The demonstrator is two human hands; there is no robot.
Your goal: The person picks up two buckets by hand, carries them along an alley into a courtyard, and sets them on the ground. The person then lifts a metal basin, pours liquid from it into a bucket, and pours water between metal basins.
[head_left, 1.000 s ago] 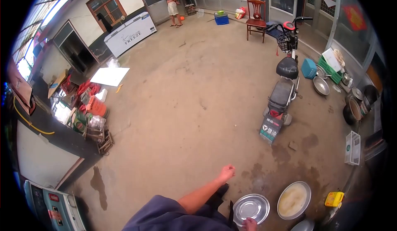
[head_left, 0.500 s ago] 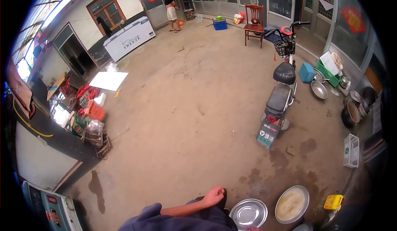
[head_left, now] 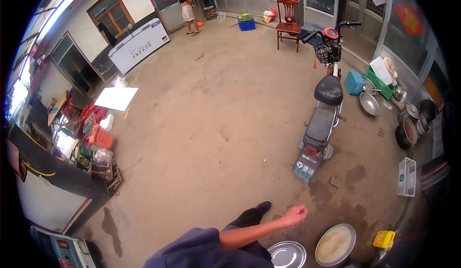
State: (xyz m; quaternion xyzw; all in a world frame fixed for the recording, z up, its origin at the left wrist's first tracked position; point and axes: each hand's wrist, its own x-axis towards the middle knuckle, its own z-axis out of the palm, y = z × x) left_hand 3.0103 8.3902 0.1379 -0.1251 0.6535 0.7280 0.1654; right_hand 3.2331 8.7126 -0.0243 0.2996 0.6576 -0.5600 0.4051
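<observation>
The fingers (head_left: 301,211) of the left hand (head_left: 293,215) are curled in, low and right of the middle; it is hard to tell if they pinch something small. Near them, at the bottom, are a shiny round tray (head_left: 288,255) and, to its right, a pan (head_left: 335,245) of yellowish stuff. Farther off, a bike (head_left: 322,124) stands at right, a person (head_left: 187,11) at upper left.

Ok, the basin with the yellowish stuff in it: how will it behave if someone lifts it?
The basin probably feels heavy for its size, since pale yellowish, liquid-looking contents cover much of its inside. They'd likely slosh if it tilts, as the top looks uncovered. The walls look like metal, so I'd expect it stiff rather than floppy.
</observation>
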